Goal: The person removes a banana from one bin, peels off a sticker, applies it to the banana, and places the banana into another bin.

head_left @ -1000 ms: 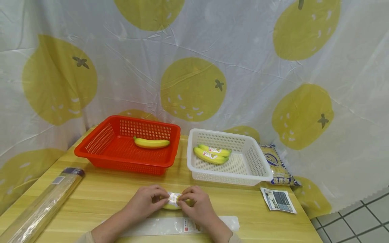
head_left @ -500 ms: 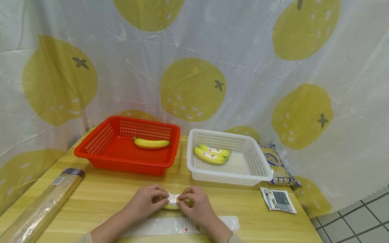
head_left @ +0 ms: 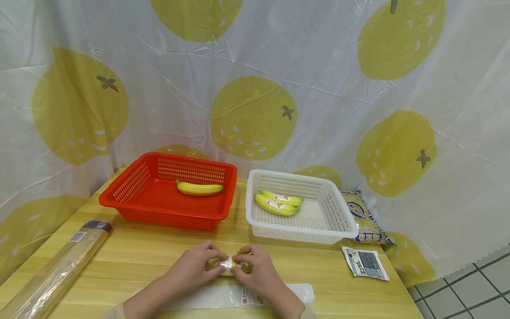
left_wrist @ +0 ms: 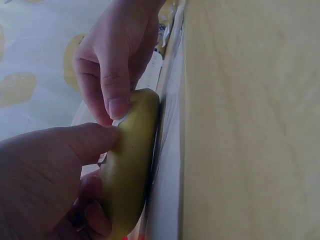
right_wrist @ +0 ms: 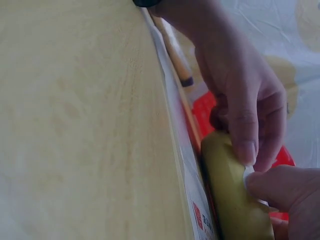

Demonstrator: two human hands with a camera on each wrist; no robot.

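A yellow banana [head_left: 228,273] lies crosswise on the table between both hands, a white printed sticker [head_left: 228,264] over its upper side. My left hand [head_left: 201,261] grips its left part, thumb at the sticker's edge and fingers curled behind. From the right, my right hand [head_left: 256,268] holds it with thumb and fingertips close to the left thumb. In the left wrist view the banana [left_wrist: 132,165] shows its plain near side, both thumbs meeting at its upper edge. A pale sticker strip [head_left: 211,297] with a printed label lies just in front, partly under the right forearm.
A red basket [head_left: 167,217] with one banana stands at the back left. Beside it, a white basket [head_left: 295,232] holds two stickered bananas. A long clear-wrapped bundle [head_left: 59,266] lies at left; a yellow bag [head_left: 364,217] and a small packet [head_left: 365,263] at right.
My left hand has shifted slightly right, its fingertips now further over the sticker and nearer the right hand. The right hand stays almost in place.
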